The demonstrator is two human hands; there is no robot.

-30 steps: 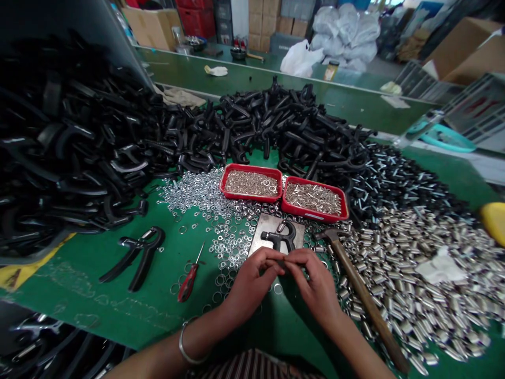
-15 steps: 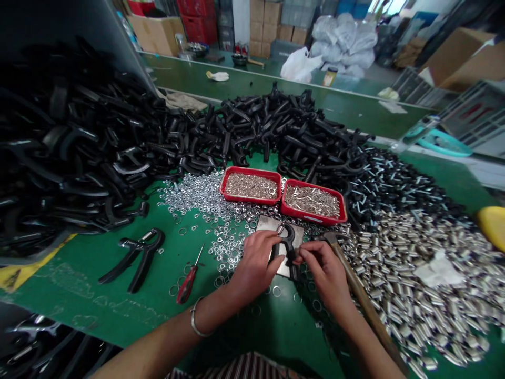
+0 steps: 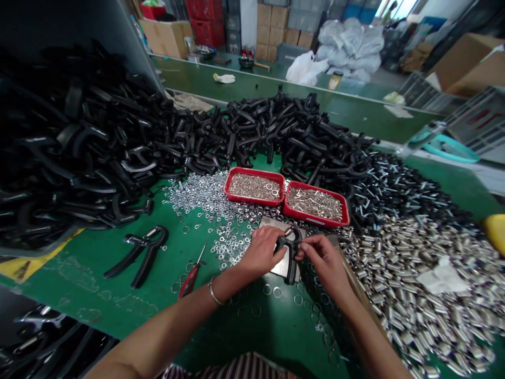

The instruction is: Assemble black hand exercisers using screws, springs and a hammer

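A black hand-grip part (image 3: 290, 250) with a small spring at its top lies on a grey metal plate (image 3: 281, 268) on the green bench. My left hand (image 3: 262, 251) is closed on its left side, fingers curled round the handle. From the right, my right hand (image 3: 321, 258) pinches the same part near its head with fingertips together. A wooden-handled hammer (image 3: 349, 268) lies just under my right wrist, mostly hidden.
Two red trays (image 3: 255, 188) (image 3: 316, 205) of small metal pieces sit beyond the plate. Loose washers (image 3: 205, 202), silver sleeves (image 3: 414, 268) and black screws (image 3: 394, 184) cover the bench. Black handle piles (image 3: 98, 142) fill the left and back. An assembled gripper (image 3: 142, 252) and red screwdriver (image 3: 190, 279) lie left.
Both hands moved forward from the bench's near edge onto the plate and took hold of the black grip part, which has turned so its handles point toward me.
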